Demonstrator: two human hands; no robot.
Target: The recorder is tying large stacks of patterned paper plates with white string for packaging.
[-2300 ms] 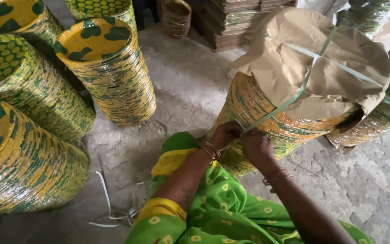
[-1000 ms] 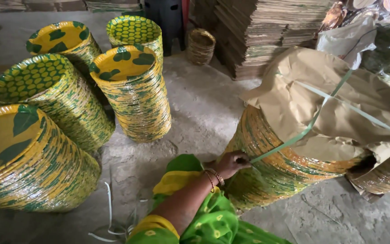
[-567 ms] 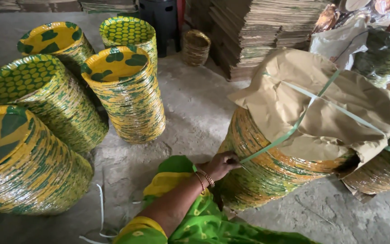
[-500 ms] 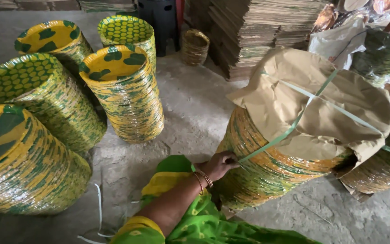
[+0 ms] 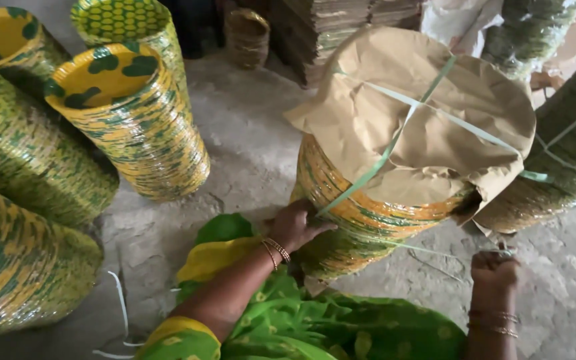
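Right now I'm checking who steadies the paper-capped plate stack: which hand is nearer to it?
Left. The left hand presses on the stack's side at the green strap. The right hand is apart, lower right, fist closed on a strap end.

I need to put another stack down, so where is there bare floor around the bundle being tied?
Bare concrete floor lies between the upright plate stack and the paper-capped bundle. Another patch is at the right, past the right hand. The left side is crowded with leaning stacks; the left hand presses the bundle, with loose strap pieces nearby.
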